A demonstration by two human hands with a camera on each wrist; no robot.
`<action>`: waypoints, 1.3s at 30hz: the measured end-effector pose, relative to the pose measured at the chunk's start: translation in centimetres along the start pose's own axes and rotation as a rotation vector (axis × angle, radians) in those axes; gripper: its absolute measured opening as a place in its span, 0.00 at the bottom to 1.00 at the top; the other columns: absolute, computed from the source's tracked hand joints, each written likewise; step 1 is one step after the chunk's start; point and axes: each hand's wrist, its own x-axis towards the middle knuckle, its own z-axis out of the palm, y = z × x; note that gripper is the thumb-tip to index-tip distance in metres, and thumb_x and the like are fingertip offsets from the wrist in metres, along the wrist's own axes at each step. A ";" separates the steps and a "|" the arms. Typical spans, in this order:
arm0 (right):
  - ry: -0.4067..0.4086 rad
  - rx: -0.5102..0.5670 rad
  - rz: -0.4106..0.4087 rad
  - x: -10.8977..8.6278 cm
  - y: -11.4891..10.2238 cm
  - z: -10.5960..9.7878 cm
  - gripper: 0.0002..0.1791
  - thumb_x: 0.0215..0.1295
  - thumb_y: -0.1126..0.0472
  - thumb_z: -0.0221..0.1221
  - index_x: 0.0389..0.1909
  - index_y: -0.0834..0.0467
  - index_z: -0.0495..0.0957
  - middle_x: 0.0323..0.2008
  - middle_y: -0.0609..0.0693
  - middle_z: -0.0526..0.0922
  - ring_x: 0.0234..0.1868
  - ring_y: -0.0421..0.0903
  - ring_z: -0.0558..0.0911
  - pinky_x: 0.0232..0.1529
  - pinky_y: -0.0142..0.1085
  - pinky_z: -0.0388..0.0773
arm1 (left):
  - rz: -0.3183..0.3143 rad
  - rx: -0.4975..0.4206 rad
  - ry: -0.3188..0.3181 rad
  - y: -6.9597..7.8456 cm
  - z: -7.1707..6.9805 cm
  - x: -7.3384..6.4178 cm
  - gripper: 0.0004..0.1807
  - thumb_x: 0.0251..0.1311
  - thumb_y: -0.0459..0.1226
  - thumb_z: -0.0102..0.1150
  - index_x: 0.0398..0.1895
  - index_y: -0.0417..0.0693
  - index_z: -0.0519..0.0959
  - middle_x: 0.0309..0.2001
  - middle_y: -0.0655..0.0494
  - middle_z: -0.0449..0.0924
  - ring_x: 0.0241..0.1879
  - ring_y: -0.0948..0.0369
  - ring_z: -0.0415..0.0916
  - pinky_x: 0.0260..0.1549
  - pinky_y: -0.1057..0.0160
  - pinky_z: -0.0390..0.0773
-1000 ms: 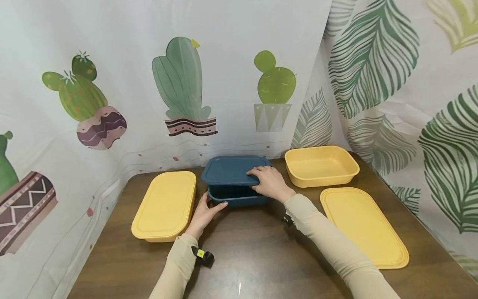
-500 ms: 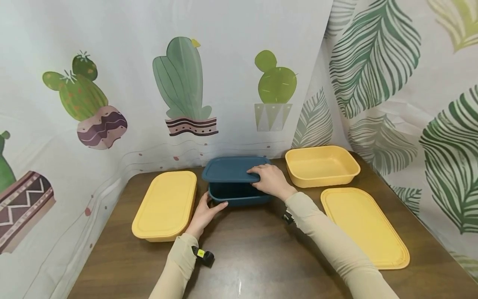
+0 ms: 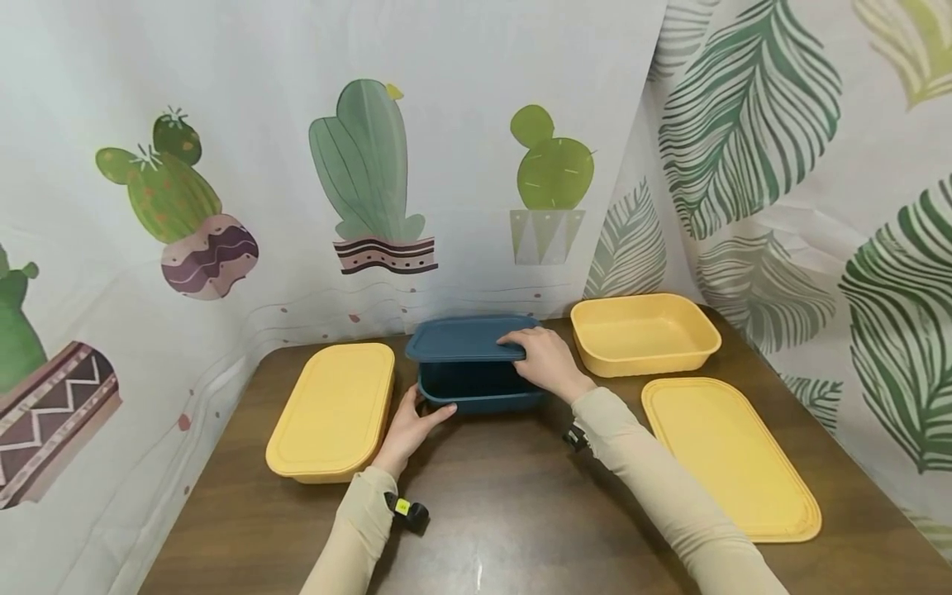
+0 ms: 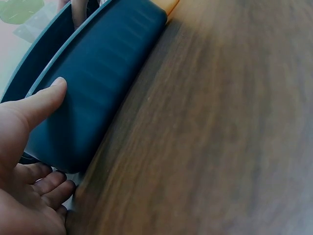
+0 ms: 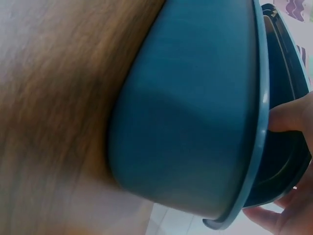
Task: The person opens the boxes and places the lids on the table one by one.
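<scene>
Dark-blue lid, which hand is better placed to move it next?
Probably the right hand: it pinches the dark-blue lid at its raised front edge, while the left hand holds the dark-blue container by its left front corner.

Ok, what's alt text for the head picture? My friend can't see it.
A person's right grip holds a blue lid raised over a blue box; the left grip holds the box's corner. Left is a lidded yellow box; right, an open yellow box and a yellow lid.
</scene>
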 end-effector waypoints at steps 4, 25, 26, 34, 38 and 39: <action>-0.004 0.020 0.010 0.0 0.0 -0.2 0.23 0.59 0.69 0.63 0.55 0.49 0.85 0.54 0.53 0.85 0.51 0.56 0.82 0.47 0.48 0.77 | 0.005 0.001 0.006 -0.1 0.1 0.0 0.52 0.54 0.51 0.75 0.76 0.44 0.57 0.74 0.41 0.59 0.73 0.46 0.56 0.68 0.42 0.62; 0.073 0.069 -0.024 -0.1 0.7 -0.1 0.19 0.62 0.67 0.66 0.54 0.52 0.85 0.53 0.52 0.86 0.55 0.57 0.81 0.59 0.51 0.74 | 0.022 0.006 0.012 0.1 0.4 -0.3 0.51 0.55 0.49 0.75 0.76 0.42 0.58 0.73 0.42 0.60 0.72 0.46 0.58 0.69 0.44 0.61; 0.080 0.074 -0.028 -0.1 0.7 -0.1 0.19 0.63 0.67 0.66 0.54 0.52 0.85 0.52 0.52 0.86 0.55 0.56 0.81 0.59 0.51 0.75 | 0.023 0.008 0.013 0.1 0.4 -0.2 0.51 0.55 0.49 0.75 0.76 0.42 0.58 0.73 0.42 0.60 0.72 0.46 0.58 0.69 0.44 0.61; 0.124 0.121 -0.028 -0.3 0.6 -0.3 0.19 0.64 0.67 0.66 0.55 0.51 0.85 0.53 0.52 0.85 0.55 0.55 0.81 0.57 0.51 0.76 | 0.032 -0.002 0.007 0.1 0.4 0.0 0.51 0.55 0.48 0.75 0.76 0.42 0.58 0.73 0.41 0.61 0.72 0.46 0.57 0.68 0.44 0.62; 0.119 0.142 -0.024 -0.4 0.5 -0.4 0.20 0.65 0.66 0.66 0.57 0.50 0.84 0.55 0.53 0.84 0.55 0.55 0.81 0.54 0.51 0.78 | 0.031 -0.008 0.012 0.1 0.2 -0.1 0.50 0.55 0.48 0.75 0.76 0.42 0.58 0.73 0.41 0.60 0.73 0.45 0.57 0.69 0.44 0.62; 0.115 0.149 -0.024 -0.4 0.4 -0.4 0.20 0.65 0.66 0.66 0.57 0.50 0.84 0.55 0.53 0.84 0.56 0.55 0.81 0.54 0.51 0.78 | 0.031 -0.009 0.013 0.1 0.2 -0.2 0.50 0.56 0.47 0.75 0.76 0.41 0.58 0.73 0.41 0.61 0.73 0.45 0.57 0.69 0.44 0.62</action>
